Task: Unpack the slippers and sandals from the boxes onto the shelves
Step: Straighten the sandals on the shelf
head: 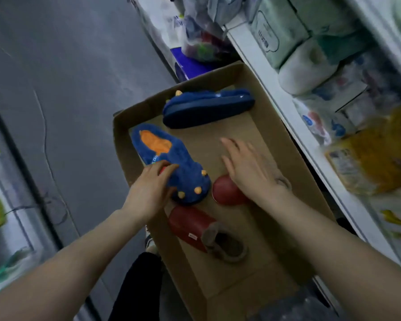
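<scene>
Cardboard box (276,144) is holding four slippers: my left hand (148,193) is gripping one blue slipper (171,163), the second blue one (206,107) beyond; my right hand (248,170), fingers spread, is hovering over two red slippers (188,223).

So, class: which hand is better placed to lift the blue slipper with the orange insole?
Left. The left hand already rests on that blue slipper; the right hand hovers open above a red slipper.

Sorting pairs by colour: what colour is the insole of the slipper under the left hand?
Orange, set in blue plush slipper; head view.
</scene>
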